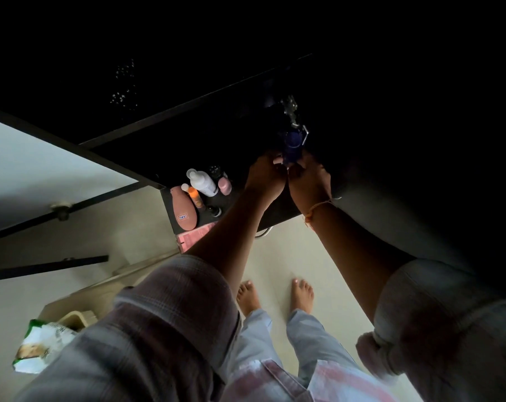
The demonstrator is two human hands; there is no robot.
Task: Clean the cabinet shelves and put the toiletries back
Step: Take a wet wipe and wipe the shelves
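Both my hands are raised to a dark blue bottle (293, 146) in the dim cabinet. My left hand (267, 175) and my right hand (308, 177) each curl their fingers round its lower part. A clear glass item (289, 107) stands just behind it, barely visible. On the dark shelf (246, 195) to the left stand a white bottle (202, 182), a small pink jar (224, 185), an orange tube (193, 194), a small dark bottle (215, 210) and a flat pink oval pack (184, 208).
A pink box (193, 237) sticks out under the shelf's left end. The open cabinet door (43, 169) with its black frame hangs at the left. A green and white packet (40, 346) lies on a beige tray by the pale floor (275, 256), near my bare feet.
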